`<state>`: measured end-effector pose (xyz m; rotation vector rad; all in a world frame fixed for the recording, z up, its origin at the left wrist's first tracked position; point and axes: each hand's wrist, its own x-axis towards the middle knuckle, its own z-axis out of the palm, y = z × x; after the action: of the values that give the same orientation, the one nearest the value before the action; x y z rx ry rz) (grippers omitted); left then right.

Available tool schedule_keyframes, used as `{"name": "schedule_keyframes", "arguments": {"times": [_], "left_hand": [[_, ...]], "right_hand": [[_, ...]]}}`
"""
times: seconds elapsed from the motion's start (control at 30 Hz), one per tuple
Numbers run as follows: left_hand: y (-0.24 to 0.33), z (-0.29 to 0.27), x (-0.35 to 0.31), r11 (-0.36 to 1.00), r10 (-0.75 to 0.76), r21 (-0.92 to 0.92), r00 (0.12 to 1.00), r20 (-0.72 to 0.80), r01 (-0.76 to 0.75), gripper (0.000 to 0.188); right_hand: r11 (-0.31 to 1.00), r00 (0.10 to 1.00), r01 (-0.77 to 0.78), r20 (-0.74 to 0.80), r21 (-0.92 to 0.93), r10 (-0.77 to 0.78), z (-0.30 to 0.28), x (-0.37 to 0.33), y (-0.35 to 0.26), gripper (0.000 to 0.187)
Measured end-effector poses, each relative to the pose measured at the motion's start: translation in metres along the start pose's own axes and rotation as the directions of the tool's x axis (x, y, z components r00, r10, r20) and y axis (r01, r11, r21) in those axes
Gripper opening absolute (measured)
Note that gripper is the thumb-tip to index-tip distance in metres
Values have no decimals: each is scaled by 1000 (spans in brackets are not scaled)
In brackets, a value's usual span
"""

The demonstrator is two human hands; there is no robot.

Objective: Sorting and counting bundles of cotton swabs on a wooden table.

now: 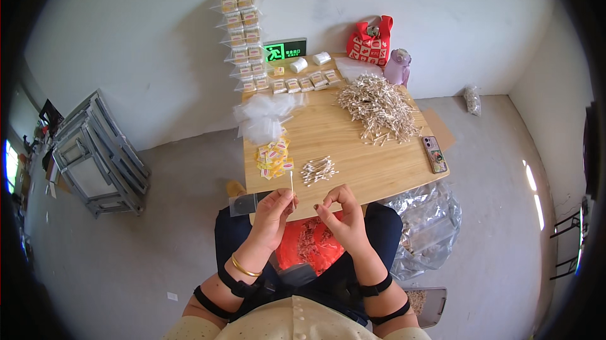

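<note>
Between the thumb and fingers of my left hand (pixel 273 209) a cotton swab (pixel 291 182) stands nearly upright, its white tip pointing up. To its right, my right hand (pixel 344 220) is curled with thumb and forefinger close together; whether they hold something small is too fine to make out. Both hands are at the table's near edge. Just beyond them lies a small bunch of cotton swabs (pixel 320 170). Left of that bunch is a heap of yellow and white paper labels (pixel 274 158), with a pile of clear plastic bags (pixel 262 122) behind it.
A large heap of loose swabs (pixel 379 108) covers the table's right side, near a phone (pixel 434 154). Filled packs (pixel 306 82) line the back beside a tall stack of packs (pixel 242 37). A red bag (pixel 370 40) and purple bottle (pixel 398 67) stand behind. Red plastic (pixel 309 245) hangs between my knees.
</note>
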<state>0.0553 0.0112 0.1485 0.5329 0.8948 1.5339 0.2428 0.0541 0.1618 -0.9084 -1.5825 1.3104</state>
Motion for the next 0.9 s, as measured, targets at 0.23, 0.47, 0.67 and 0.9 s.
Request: {"name": "schedule_keyframes", "arguments": {"times": [0.23,0.47,0.67,0.9], "left_hand": [[-8,2,-10,982,46,180,998,48,-54,12],[-25,-14,10,645,166,745,983,79,-169,10],[-70,-35,53,-63,210,875,850,482,-481,8],[-111,-53,118,-351,160,799,810,564,-488,12]], "right_hand": [[977,982,187,-7,103,-188,15,14,-32,40],[979,990,118,-60,-165,-130,-11,26,13,35],[987,949,-70,-315,-143,22,-43,21,88,16],[954,941,-257,-267,-153,210,-51,22,128,15]]}}
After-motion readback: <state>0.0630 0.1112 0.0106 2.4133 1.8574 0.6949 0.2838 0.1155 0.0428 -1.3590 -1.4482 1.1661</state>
